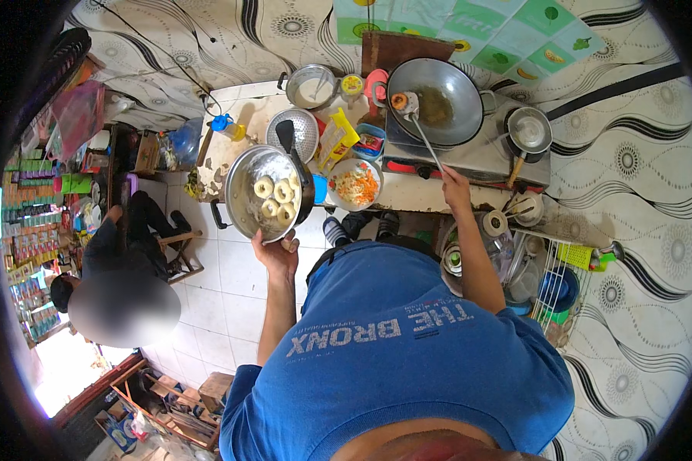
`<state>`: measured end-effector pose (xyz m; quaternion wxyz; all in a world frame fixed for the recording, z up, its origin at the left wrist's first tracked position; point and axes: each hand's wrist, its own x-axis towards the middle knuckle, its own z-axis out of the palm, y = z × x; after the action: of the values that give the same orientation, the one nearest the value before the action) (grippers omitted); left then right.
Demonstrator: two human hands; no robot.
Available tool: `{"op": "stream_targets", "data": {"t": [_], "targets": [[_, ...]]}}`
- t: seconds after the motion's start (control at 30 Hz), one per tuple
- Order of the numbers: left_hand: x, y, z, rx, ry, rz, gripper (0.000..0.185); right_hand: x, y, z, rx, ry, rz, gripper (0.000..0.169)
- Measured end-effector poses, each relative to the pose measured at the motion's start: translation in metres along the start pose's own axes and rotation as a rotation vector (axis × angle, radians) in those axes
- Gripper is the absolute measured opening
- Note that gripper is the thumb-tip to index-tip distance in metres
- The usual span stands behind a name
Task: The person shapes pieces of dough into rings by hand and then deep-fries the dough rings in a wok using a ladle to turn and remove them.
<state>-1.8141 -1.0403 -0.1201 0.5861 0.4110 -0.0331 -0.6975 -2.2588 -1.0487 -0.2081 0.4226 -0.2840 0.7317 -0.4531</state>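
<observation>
In my left hand [277, 252] is the rim of a metal pot [239, 199], tilted so its inside shows, with several pale dough rings [270, 208] in it. My right hand [456, 185] grips the long handle of a metal skimmer [413, 112]. On the skimmer's head, inside the wok [461, 86], lies a browned fried ring [399, 102]. A little oil pools at the bottom of the wok, which stands on a gas stove [421, 155]. Beside the tilted pot are a perforated steamer tray [308, 129] and a black spatula [286, 135].
A bowl of shredded vegetables [355, 190], a yellow packet [335, 138], a pot with white batter [312, 91] and an oil bottle [230, 128] stand on the worktop. A small saucepan [529, 129] sits on the stove's right. Another person [121, 253] sits at the left.
</observation>
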Motion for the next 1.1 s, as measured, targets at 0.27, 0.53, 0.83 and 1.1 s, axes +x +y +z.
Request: {"op": "stream_targets", "data": {"t": [0.27, 0.53, 0.83, 1.1], "targets": [[-0.005, 0.008, -0.012, -0.013, 0.032, 0.059, 0.065, -0.020, -0.060, 0.010, 0.006, -0.054, 0.070, 0.028], [-0.014, 0.026, -0.044, -0.079, 0.082, 0.126, 0.058, -0.041, -0.096, 0.078, -0.017, -0.247, -0.039, 0.029], [-0.031, 0.044, -0.073, -0.118, 0.199, 0.193, 0.062, -0.026, -0.050, 0.173, -0.411, -0.374, -0.187, 0.031], [-0.036, 0.071, -0.101, -0.125, 0.266, 0.223, 0.062, -0.029, -0.074, 0.232, -0.785, -0.368, -0.330, 0.031]]}}
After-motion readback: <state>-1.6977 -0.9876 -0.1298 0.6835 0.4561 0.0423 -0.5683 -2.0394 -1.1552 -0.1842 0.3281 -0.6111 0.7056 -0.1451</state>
